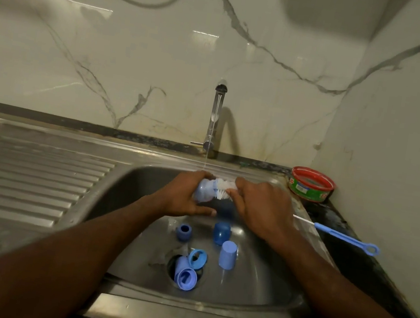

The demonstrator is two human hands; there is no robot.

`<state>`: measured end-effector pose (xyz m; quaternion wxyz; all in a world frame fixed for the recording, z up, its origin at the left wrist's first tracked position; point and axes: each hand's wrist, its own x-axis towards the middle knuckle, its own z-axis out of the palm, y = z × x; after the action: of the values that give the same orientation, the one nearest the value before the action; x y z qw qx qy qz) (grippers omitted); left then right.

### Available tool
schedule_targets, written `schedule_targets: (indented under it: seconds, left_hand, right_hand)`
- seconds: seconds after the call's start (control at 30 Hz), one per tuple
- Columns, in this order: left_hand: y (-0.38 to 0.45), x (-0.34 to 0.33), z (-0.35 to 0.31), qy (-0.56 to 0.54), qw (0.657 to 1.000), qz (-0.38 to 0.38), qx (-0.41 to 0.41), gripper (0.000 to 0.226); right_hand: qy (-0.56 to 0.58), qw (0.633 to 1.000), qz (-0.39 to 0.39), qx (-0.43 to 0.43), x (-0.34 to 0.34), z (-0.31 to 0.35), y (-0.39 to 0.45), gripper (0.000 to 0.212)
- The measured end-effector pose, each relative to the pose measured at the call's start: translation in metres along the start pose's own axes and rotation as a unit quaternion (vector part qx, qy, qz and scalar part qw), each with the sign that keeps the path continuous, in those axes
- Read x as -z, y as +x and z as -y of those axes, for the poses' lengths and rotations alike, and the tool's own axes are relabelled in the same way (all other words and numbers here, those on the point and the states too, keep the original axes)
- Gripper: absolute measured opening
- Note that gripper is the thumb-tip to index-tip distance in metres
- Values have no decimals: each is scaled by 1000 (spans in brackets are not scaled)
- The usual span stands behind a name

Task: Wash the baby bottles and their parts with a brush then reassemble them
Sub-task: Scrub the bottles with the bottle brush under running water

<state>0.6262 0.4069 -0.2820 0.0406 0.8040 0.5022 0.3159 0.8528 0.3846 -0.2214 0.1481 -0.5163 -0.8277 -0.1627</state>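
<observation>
My left hand (183, 196) grips a pale blue baby bottle (205, 192), held on its side over the sink basin (253, 275). My right hand (261, 208) holds a white-bristled brush (223, 188) whose bristles sit at the bottle's mouth. A thin stream of water falls from the tap (215, 121) onto them. Loose blue parts lie in the basin: a ring (183, 232), a dark blue cap (221, 232), a light blue cap (228, 254), and two more pieces (189, 271) at the drain.
A thin blue nipple brush (339, 235) lies on the dark counter right of the sink. A red and green tub (310, 184) stands in the back right corner. The ribbed steel drainboard (22, 175) spreads to the left. Marble wall behind.
</observation>
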Motion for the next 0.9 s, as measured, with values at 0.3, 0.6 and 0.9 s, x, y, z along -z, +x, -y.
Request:
schedule_targets:
  seconds: [0.3,0.6,0.9]
  left_hand:
    - [7,14,-7,58,995,-69,-52,55]
    - [2,14,9,75,992,-103,-10,93]
    - [9,5,-7,39,995,-78,-49,72]
  right_hand:
    - [4,995,-44,-85,-14,-24,1,41]
    - [43,995,-67,52,-7,4,-2,41]
    - [57,987,-86,-125,-8,-21,0,40]
